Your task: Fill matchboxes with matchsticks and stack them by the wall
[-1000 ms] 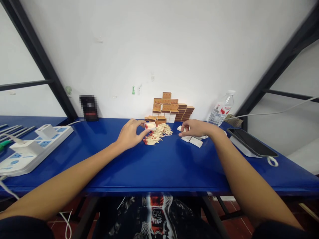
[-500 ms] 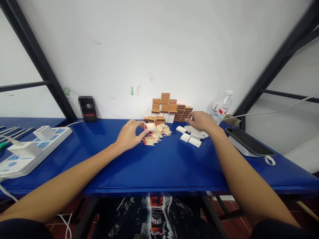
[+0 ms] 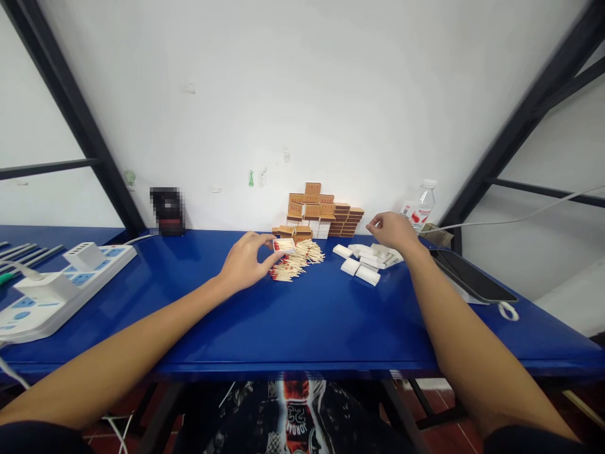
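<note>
My left hand (image 3: 246, 261) pinches a white matchbox tray (image 3: 284, 246) by its left end. Red-headed matches lie inside it. Just below and right of the tray, a loose heap of matches (image 3: 309, 253) is spread on the table. My right hand (image 3: 391, 231) hovers above a pile of white matchbox trays (image 3: 373, 257), fingers loosely curled and slightly apart, nothing visible in them. Two trays (image 3: 359, 271) lie at the pile's front. Brown matchboxes (image 3: 312, 210) are stacked against the wall, a few lower ones partly hidden behind the heap.
A water bottle (image 3: 424, 205) stands behind my right hand, and a phone (image 3: 472, 275) with a cable lies to the right. At left are a power strip (image 3: 101, 271) with plugs and a dark object (image 3: 169, 214). The blue table's front edge (image 3: 302, 367) runs before me.
My right hand has moved a little to the right over the white trays. My left hand stays by the heap, holding the filled tray. The view has shifted slightly.
</note>
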Available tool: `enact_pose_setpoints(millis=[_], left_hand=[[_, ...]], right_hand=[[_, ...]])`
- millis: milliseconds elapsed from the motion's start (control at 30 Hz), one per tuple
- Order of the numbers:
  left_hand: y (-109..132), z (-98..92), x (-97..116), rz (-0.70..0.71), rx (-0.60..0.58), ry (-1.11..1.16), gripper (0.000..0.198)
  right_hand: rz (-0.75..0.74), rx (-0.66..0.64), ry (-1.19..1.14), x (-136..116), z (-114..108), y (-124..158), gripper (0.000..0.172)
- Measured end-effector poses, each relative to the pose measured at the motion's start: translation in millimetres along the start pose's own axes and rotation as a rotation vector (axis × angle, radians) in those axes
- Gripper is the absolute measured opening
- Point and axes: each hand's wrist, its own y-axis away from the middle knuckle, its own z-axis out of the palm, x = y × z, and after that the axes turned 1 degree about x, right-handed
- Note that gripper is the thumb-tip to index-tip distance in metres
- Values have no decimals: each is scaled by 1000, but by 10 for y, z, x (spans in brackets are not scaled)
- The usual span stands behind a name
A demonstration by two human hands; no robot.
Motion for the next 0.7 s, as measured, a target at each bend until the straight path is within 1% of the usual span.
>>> enact_pose_setpoints(millis=[67,133,200,233,300,400,500,600,700], left_hand=[[9,10,-10,-18,0,4,31],[16,16,-16,-31,-8,10,31],[19,17,-18,-31,6,9,31],[20,15,-17,-28,16,7,31],[19,11,-19,-19,33,6,31],[18,11,-30,-8,35,20,33],[18,15,-40,9,20,29,33],[13,9,-33,19,17,22,32],[9,3,-22,19,33,27,32]], right_hand=[[49,2,-210,-32,14,-148,25],[137,55,-342,-82,2,-335,24],[221,121,-375,-144,-25,-510,23],[247,112,-383,-178,-35,-581,23],[270,44,-395,-253,-30,-676,26],[286,-55,-414,-375,49,-728,30],[310,-86,-476,-476,150,-749,33],[326,-63,-515,-513,169,-777,31],[349,18,-527,-496,80,-752,26]])
